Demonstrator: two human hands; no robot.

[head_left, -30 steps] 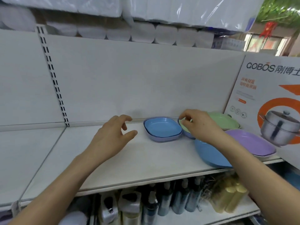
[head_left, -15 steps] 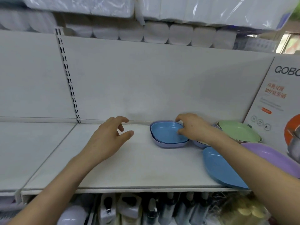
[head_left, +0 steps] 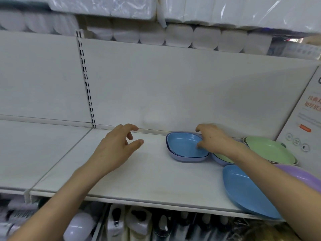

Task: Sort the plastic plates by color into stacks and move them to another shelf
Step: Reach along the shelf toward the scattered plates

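- Gripping the right side of the small blue plate [head_left: 184, 145], the right hand [head_left: 214, 140] is seen with its thumb down inside the dish and its fingers hooked over the far rim.
- The left hand [head_left: 115, 147] is held just above the shelf [head_left: 139, 173], left of that plate and well apart from it. Its fingers are loosely curled, the thumb is stuck out, and nothing is held.
- The small blue plate is nested on a lilac plate [head_left: 188, 159], and the pair is sat toward the back of the shelf, about mid-frame.
- Just beside that pair on the right, half hidden by the right wrist, a small green plate [head_left: 224, 157] can be made out, nested in a second lilac plate [head_left: 215, 160].
- Further right, close to the back wall, a big green plate [head_left: 271, 151] is parked. A pale rim shows under it, but what it belongs to can't be told.
- A big blue plate [head_left: 243, 188] is laid at the front edge of the shelf under the right forearm, with a big purple plate [head_left: 300, 173] on its far side, mostly covered by the arm.
- A printed cardboard box [head_left: 305, 117] is stood at the far right end.
- Plastic-wrapped packs of toilet rolls [head_left: 173, 35] are stacked on the shelf above, and some blurry bottles [head_left: 121, 223] are lined up on the one below.
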